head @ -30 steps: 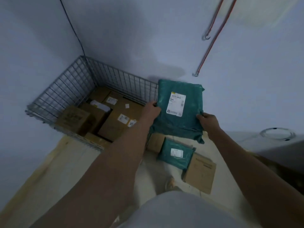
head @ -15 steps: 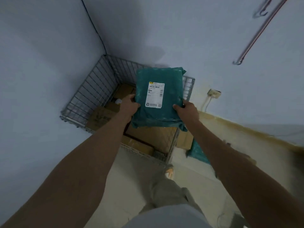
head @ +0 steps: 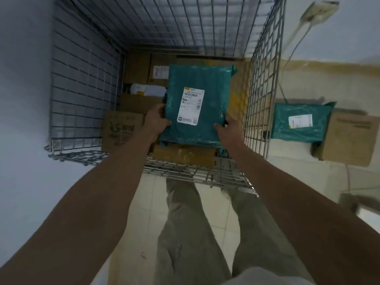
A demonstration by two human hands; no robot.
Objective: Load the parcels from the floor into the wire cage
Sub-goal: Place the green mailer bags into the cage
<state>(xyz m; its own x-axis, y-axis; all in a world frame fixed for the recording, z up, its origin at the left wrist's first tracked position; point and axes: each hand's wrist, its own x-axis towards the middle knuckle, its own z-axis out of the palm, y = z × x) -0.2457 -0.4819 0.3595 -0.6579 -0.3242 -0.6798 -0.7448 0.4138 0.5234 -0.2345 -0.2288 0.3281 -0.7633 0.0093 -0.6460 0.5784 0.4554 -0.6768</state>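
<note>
A large teal parcel (head: 207,95) with a white shipping label hangs inside the wire cage (head: 265,95), above the cardboard boxes stacked there. My left hand (head: 155,120) grips its lower left edge and my right hand (head: 227,130) grips its lower right corner. Several brown boxes fill the cage bottom, among them one with green print (head: 120,130) and one near the front (head: 183,155). On the floor right of the cage lie a smaller teal parcel (head: 301,122) and a brown box (head: 349,138).
The cage stands in a corner, with the wall close on its left (head: 24,99). A power socket (head: 320,9) with a trailing cable sits on the wall at the upper right. My legs stand on the tiled floor (head: 152,194) just before the cage's front rim.
I have stepped up to the cage and lean over it. Both hands have carried the teal parcel forward and down into the cage, close above the boxes.
</note>
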